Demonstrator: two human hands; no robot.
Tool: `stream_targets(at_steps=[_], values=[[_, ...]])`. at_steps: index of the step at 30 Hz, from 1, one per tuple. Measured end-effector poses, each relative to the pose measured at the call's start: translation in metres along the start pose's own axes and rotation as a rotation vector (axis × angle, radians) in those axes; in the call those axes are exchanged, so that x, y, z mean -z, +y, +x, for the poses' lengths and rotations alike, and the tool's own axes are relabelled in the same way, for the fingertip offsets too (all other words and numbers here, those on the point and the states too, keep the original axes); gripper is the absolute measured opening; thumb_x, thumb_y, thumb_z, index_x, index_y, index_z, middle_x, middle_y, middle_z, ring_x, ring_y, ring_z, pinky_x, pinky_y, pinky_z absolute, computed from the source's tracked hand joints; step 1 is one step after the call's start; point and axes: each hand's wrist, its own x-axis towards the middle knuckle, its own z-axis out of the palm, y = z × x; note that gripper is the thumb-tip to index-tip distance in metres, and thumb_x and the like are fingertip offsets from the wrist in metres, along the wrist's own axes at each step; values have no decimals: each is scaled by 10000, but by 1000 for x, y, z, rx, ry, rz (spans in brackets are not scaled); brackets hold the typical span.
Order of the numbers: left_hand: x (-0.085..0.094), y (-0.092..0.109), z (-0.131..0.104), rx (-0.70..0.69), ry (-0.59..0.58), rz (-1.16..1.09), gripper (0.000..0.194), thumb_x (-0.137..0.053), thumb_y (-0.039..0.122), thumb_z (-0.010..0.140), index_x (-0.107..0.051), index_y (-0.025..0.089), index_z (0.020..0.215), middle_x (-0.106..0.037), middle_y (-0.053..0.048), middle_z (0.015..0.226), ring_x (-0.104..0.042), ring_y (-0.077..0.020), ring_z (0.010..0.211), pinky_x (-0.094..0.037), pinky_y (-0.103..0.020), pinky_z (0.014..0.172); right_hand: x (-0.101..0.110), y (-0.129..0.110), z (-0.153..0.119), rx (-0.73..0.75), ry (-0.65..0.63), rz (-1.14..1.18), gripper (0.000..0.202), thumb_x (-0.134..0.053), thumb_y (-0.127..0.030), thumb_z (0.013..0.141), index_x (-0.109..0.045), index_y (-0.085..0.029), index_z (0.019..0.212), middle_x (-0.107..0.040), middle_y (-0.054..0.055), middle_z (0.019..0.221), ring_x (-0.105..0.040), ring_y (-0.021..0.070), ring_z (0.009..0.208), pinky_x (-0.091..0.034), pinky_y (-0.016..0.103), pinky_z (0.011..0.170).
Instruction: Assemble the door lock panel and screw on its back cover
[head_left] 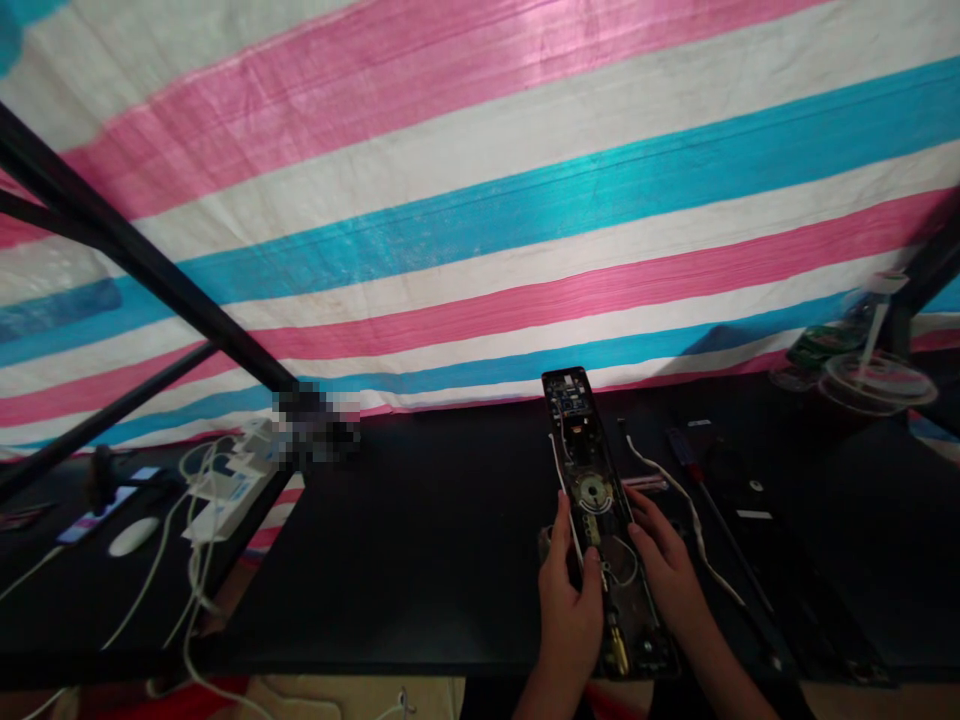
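Note:
Both hands hold a long, narrow black electronics housing point(595, 492), which looks like an opened smart door lock panel. A small circuit board point(574, 402) shows at its far end, a round metal disc at mid-length and a brass-coloured cylinder point(619, 650) near me. My left hand point(568, 595) grips the left edge, its thumb by the inner parts. On the right edge, my right hand point(664, 560) has its fingers around the side. Just right of the housing lies a thin white cable point(682, 487) on the black table point(420, 530).
To the right lie a screwdriver point(694, 465) and a long dark panel point(802, 580). A lidded plastic cup with a straw point(874, 385) stands at the back right. At left are a white mouse point(135, 536), a phone point(109, 505) and tangled white cables point(196, 560). Striped sheeting point(480, 240) hangs behind.

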Motion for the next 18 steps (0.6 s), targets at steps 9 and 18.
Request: stream_targets(at_steps=[9, 18], values=[[-1, 0, -1, -21, 23, 18, 601, -578, 232, 957, -435, 299, 1537, -527, -76, 1546, -506, -250, 1419, -360, -428, 1210, 2, 2, -2, -3, 23, -40, 495, -639, -485, 884, -650, -246, 1317, -728, 98, 1226, -703, 274, 1091, -579, 390, 926], [-2, 7, -2, -11, 40, -20, 604, -600, 212, 925, -477, 273, 1513, -538, -80, 1535, -512, -253, 1415, -345, -423, 1218, 5, -2, -2, 18, 13, -99, 486, -631, -480, 895, -645, -225, 1308, -719, 111, 1265, -698, 272, 1135, -564, 394, 966]])
